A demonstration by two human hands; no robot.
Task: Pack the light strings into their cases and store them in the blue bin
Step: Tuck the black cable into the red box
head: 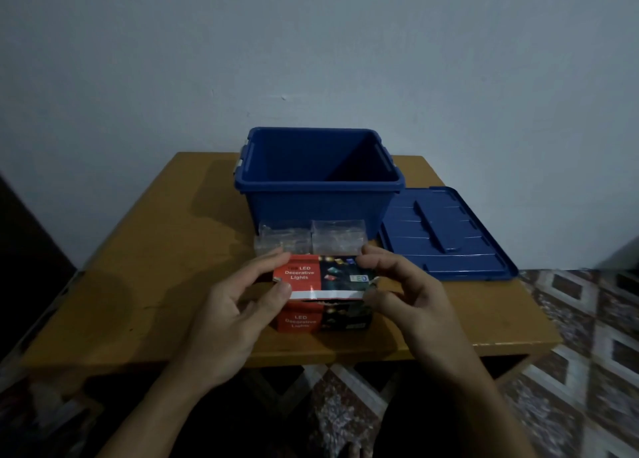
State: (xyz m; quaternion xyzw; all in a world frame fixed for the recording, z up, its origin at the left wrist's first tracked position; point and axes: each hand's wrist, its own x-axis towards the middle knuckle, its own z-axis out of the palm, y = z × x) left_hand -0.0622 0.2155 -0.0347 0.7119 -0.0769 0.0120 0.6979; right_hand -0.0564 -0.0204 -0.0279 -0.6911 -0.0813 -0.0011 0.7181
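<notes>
Head camera view looked down at a brown table (155, 250). The red box (321, 317) for the lights sat low in the middle of the picture, near the front edge of the table. Its top flap (321, 277) stood up. The left hand (238, 305) pinched the left end of the flap between thumb and fingers. The right hand (404, 295) pinched the right end the same way.

Two clear packs (281, 241) lay just behind the box, side by side. They may have held light strings, but it was too dark to be sure. The blue bin (311, 203) stood behind them in the middle of the picture, open, and nothing showed inside it. Its lid (446, 229) lay flat on the right.

The flap looked like thin card. A hard pull from both hands could tear or bend it, and then the box might not close well. The box was close to the front edge, so a push toward the person could slide it off. The lid's near corner seemed to reach the table's right edge, so a bump from the right arm might knock it down.
</notes>
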